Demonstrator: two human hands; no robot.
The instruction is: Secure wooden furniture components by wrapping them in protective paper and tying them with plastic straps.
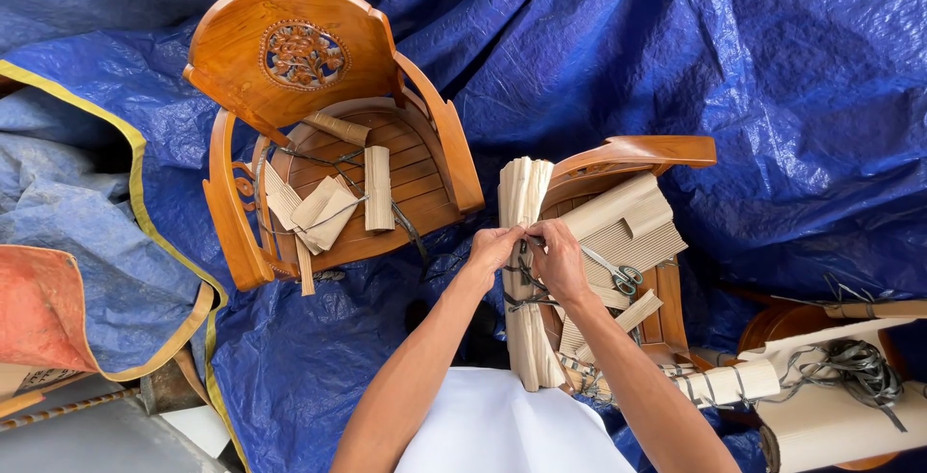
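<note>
Both our hands meet on the grey strap around the corrugated cardboard wrap (527, 270) on the nearer chair's arm (628, 153): left hand (492, 246) and right hand (558, 253) pinch it, seemingly knotting. Next, a firm pull seems needed; scissors (618, 275) lie beside.

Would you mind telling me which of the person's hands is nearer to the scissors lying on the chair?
Right. The right hand is just left of the scissors; the left hand is farther off, beyond the right hand.

Both hands, left hand (492, 246), right hand (558, 253), pinching dark strap (526, 285) around cardboard bundle (526, 193), on wooden chair (632, 154), scissors (618, 275) beside
</note>
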